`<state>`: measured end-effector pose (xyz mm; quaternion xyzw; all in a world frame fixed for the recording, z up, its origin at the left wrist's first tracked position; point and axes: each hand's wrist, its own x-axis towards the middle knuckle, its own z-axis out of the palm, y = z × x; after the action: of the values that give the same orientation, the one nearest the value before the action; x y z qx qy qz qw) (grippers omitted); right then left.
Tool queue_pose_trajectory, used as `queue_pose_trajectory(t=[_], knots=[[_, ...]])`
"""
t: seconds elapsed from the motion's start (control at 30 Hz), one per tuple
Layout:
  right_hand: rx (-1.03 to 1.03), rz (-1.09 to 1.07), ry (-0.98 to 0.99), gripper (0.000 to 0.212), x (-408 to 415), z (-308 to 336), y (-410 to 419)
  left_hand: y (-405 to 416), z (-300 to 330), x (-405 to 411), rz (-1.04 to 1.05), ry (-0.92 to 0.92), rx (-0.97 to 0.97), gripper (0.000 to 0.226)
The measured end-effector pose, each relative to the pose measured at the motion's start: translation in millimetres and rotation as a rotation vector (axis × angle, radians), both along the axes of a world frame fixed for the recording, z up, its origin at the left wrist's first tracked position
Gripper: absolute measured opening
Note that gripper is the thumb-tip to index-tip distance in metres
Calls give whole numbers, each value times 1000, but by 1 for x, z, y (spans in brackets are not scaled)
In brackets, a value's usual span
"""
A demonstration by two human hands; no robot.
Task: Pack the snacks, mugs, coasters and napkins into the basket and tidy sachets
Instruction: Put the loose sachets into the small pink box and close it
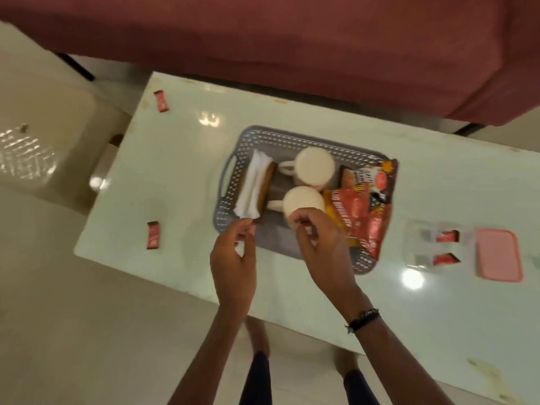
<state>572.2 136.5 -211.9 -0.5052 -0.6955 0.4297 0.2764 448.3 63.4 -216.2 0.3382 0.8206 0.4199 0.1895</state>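
Packing spot: a grey perforated basket [292,135] is set on a pale glossy table [175,171], in front of a dark red sofa [292,39].
Napkins: a white stack of napkins [251,188] is stood on edge at the left end of the basket, just inside its handle.
Coasters: brown coasters [268,182] are propped directly against the right side of the napkins.
Mugs: two cream mugs are seen in the middle of the basket, handles pointed left; the far mug [314,166] is placed just behind the near mug [304,201].
Snacks: red and orange snack packets [362,206] are piled at the right end, some lapped over the basket rim.
Left hand: the left hand [233,258] is held over the near-left corner of the basket, fingers loosely curled and apart; something white is glimpsed behind the fingers, and whether it is gripped cannot be told.
Right hand: the right hand [324,244] is held over the near edge of the basket beside the near mug, thumb and forefinger drawn close; whether anything is pinched cannot be told. A dark beaded bracelet [362,318] is worn at the wrist.
Loose sachets: one red sachet [161,101] is left near the far-left table corner, and another sachet [153,235] near the near-left edge.
Sachet box: a clear container [412,244] with two red sachets inside is stood right of the basket, with a pink lid [499,254] laid just beside it.
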Motion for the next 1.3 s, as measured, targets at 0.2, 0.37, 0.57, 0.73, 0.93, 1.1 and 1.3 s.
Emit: queue_pose_trajectory(t=[0.2,0.37,0.57,0.73,0.93,1.1,1.3], knots=[[-87,168,33,21,-111,-9,-17,-49,-53,-127,277,15,-115,20],[-166,236,-3,21,-174,-25,-26,-60,-87,-192,410,-56,-289,38],[-209,290,-63,20,-222,-40,-29,-47,-99,-213,406,-149,-329,28],[-214,324,-120,21,-251,-56,-16,-22,-98,-240,389,-292,-260,14],[-149,341,-238,30,-304,-77,36,48,-98,-301,222,-211,-119,21],[-20,445,-463,57,-365,-92,90,75,-118,-334,251,-272,-143,22],[114,536,-653,65,-423,-100,137,78,-130,-339,289,-370,-129,21]])
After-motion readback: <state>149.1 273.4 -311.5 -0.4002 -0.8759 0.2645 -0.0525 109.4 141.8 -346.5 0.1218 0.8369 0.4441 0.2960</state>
